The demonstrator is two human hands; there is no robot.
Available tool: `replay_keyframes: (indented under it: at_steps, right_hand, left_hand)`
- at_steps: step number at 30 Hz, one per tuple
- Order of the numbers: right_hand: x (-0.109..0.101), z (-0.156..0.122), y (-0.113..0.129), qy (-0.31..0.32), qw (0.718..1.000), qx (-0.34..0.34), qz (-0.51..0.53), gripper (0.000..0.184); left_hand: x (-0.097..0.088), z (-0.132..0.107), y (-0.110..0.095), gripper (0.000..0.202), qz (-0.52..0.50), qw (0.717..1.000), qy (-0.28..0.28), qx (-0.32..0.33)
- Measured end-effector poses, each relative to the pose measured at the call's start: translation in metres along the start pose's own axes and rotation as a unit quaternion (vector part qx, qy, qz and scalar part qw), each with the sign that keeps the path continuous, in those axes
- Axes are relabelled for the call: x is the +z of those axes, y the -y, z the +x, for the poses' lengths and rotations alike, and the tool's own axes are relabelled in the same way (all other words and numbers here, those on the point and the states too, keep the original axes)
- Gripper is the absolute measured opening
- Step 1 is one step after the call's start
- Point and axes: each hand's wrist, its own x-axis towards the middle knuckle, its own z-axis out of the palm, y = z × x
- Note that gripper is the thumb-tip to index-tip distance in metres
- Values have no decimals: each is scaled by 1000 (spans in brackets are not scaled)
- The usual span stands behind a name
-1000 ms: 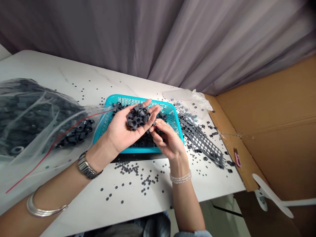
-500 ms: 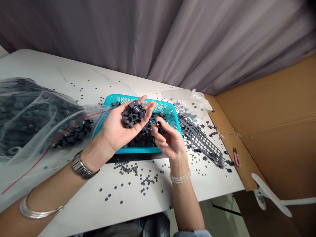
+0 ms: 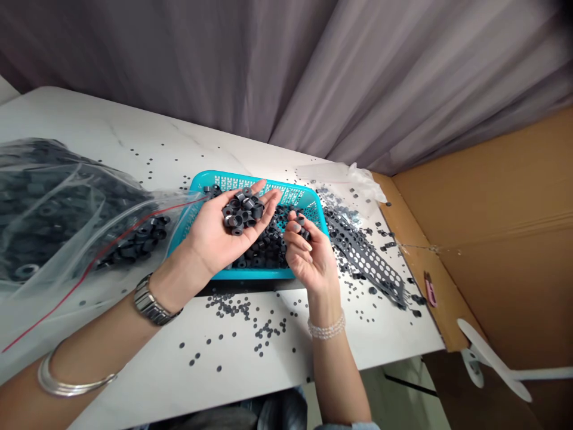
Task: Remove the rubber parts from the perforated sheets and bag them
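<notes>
My left hand (image 3: pixel 210 230) is palm up over the basket, its fingers loosely curled around a heap of small black hollow cylinders (image 3: pixel 242 210). To its right, my right hand (image 3: pixel 311 254) pinches one more black cylinder (image 3: pixel 299 221) between thumb and fingertips; others may sit behind it in the fingers. Under both hands stands a turquoise plastic basket (image 3: pixel 259 274), with many similar black cylinders lying inside. My left forearm and hand partly cover its left side.
A clear zip bag (image 3: pixel 67 197) full of black cylinders lies open at left. Small black discs (image 3: pixel 228 306) litter the white table (image 3: pixel 147 376). At right are a perforated black sheet (image 3: pixel 367 260), crumpled clear plastic (image 3: pixel 364 179), pink snips (image 3: pixel 430 291) and a cardboard panel (image 3: pixel 492 239).
My right hand has shifted slightly right, away from the left palm, and the cylinder in its fingertips has turned. My left hand, with its heap, has barely moved.
</notes>
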Motion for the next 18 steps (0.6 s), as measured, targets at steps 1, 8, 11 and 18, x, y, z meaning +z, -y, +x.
replay_keyframes:
  at_steps: [1,8,11,18]
  right_hand:
    - [1,0,0,-8,1000,-1,17,16]
    - [-1,2,-3,-40,994,1,103,24]
    - [-6,5,-3,-29,997,-16,71,23]
    - [35,-6,7,-38,999,30,-22,9]
  left_hand:
    - [0,1,0,38,0,1000,0,0]
    - [-11,5,3,39,4,1000,-28,7]
    - [-18,9,6,38,10,999,-37,11]
    - [-33,25,13,24,30,999,30,13]
